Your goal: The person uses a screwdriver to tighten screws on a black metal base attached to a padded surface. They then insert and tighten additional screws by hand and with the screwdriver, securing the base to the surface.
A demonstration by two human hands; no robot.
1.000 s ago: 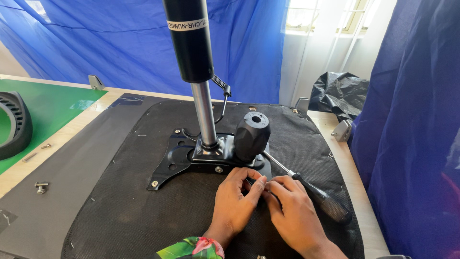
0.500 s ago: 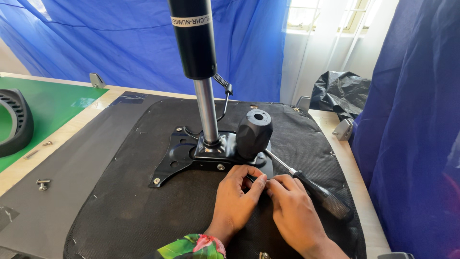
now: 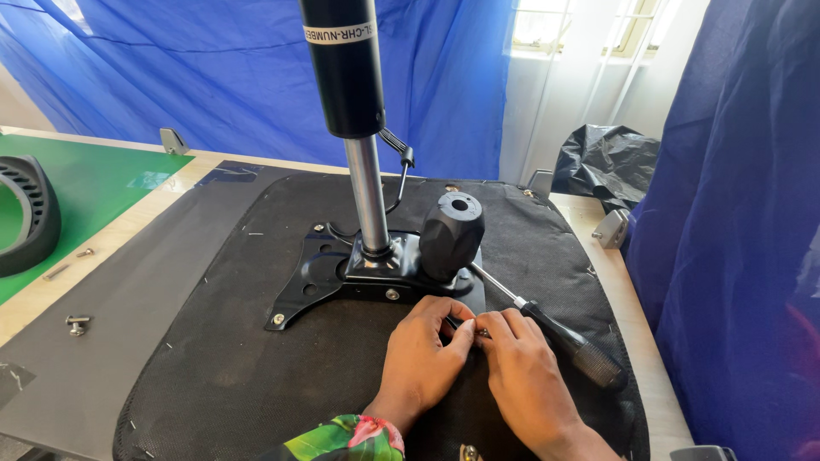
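Observation:
An upturned black fabric chair seat (image 3: 213, 367) lies in front of me. A black metal mechanism plate (image 3: 325, 273) is bolted to it. From the plate rise a chrome and black gas cylinder (image 3: 346, 77) and a black round knob (image 3: 451, 235). My left hand (image 3: 423, 358) and my right hand (image 3: 530, 376) meet at the plate's near right corner. Their fingertips pinch a small metal screw (image 3: 482, 331). A black-handled screwdriver (image 3: 572, 346) lies on the seat just right of my right hand, its shaft pointing toward the knob.
The seat rests on a grey board (image 3: 102, 324) with loose bolts (image 3: 77, 323) on it. A green mat (image 3: 94, 183) with a black curved plastic part (image 3: 26, 213) lies at left. A black bag (image 3: 606, 162) and a metal bracket (image 3: 611, 229) sit back right. Blue tarps (image 3: 726, 256) hang around.
Both hands stay together at the plate's corner, fingers shifting only slightly on the small screw. The view has drifted a little.

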